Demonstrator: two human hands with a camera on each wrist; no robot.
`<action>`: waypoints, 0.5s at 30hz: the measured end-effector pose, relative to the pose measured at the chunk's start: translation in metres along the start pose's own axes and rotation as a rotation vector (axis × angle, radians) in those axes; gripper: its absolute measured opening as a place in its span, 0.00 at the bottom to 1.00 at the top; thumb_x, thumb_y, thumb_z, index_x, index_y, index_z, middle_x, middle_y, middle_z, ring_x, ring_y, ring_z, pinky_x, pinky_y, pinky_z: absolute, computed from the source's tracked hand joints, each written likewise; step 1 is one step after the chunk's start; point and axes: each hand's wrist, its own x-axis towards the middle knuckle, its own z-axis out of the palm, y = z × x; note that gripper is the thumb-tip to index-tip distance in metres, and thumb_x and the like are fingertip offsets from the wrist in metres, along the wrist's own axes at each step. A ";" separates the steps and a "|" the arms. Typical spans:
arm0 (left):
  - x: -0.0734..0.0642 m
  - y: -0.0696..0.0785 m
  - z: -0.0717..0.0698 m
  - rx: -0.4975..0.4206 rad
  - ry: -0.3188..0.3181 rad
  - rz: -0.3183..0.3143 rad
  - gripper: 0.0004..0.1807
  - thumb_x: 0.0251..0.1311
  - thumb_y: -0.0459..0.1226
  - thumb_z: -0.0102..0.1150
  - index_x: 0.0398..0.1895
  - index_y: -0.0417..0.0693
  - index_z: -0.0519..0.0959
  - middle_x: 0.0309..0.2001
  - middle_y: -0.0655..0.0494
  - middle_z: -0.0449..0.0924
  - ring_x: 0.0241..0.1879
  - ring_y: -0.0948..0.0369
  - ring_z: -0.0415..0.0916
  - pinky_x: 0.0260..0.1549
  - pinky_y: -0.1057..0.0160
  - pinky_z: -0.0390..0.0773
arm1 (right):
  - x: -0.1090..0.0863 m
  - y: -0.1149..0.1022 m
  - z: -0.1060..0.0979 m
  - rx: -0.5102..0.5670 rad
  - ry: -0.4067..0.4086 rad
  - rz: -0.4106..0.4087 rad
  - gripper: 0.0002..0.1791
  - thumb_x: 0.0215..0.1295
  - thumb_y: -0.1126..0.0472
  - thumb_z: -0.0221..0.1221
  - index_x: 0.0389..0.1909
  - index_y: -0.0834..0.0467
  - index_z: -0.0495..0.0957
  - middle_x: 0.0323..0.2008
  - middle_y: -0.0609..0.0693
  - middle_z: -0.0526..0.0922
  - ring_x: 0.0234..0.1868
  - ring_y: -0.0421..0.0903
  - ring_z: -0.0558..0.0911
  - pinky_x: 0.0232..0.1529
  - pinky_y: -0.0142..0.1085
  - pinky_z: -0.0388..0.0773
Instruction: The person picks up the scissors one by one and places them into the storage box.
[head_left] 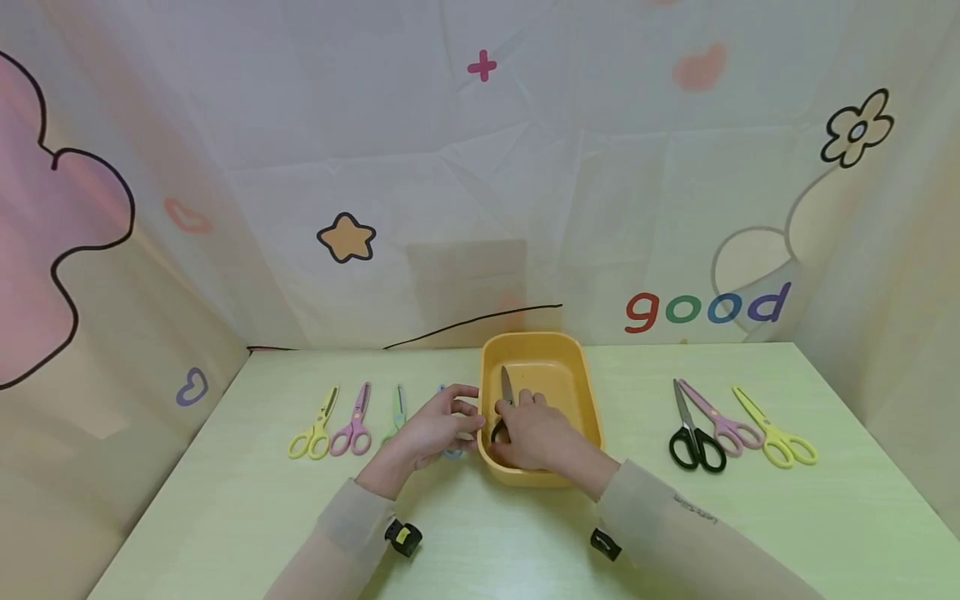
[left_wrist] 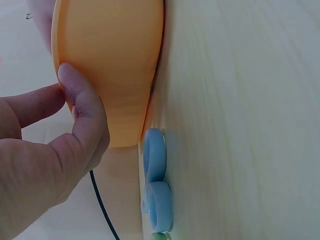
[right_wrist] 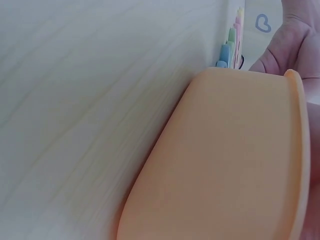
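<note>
A yellow-orange plastic box (head_left: 555, 379) stands on the table. My left hand (head_left: 437, 425) is at its left side, and in the left wrist view the thumb and a finger pinch the rim of the box wall (left_wrist: 112, 60). Inside the box, along its left side, lies a pair of black-handled scissors (head_left: 507, 386), blades pointing to the back. My right hand (head_left: 536, 433) reaches down into the box and grips these scissors by the handles, which its fingers partly cover. In the right wrist view the box's outer wall (right_wrist: 235, 160) hides most of that hand.
Left of the box lie yellow scissors (head_left: 321, 425), pink scissors (head_left: 359, 421), green scissors (head_left: 400, 404) and blue scissors (left_wrist: 159, 155), partly behind my left hand. To the right lie black scissors (head_left: 696, 437), pink scissors (head_left: 723, 423) and yellow scissors (head_left: 776, 433). A printed curtain (head_left: 337, 108) hangs behind the table.
</note>
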 end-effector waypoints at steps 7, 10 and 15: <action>0.000 0.002 0.000 -0.003 -0.001 0.001 0.28 0.72 0.25 0.54 0.72 0.33 0.60 0.47 0.43 0.70 0.40 0.53 0.77 0.37 0.60 0.84 | -0.007 0.006 -0.005 0.042 0.087 -0.040 0.19 0.70 0.49 0.63 0.51 0.58 0.78 0.40 0.58 0.75 0.38 0.53 0.72 0.30 0.44 0.75; 0.000 0.002 0.000 -0.007 -0.002 0.001 0.28 0.72 0.25 0.55 0.72 0.33 0.60 0.47 0.43 0.70 0.40 0.53 0.77 0.37 0.60 0.84 | -0.011 0.007 -0.008 0.070 0.108 -0.041 0.16 0.69 0.50 0.64 0.48 0.57 0.79 0.41 0.57 0.76 0.39 0.52 0.74 0.30 0.44 0.75; 0.000 0.001 0.000 -0.017 -0.006 -0.002 0.28 0.72 0.25 0.54 0.72 0.33 0.59 0.46 0.44 0.70 0.40 0.52 0.77 0.36 0.62 0.84 | -0.018 0.011 -0.011 0.111 0.159 -0.052 0.17 0.69 0.52 0.66 0.51 0.59 0.82 0.43 0.56 0.78 0.42 0.54 0.77 0.36 0.47 0.80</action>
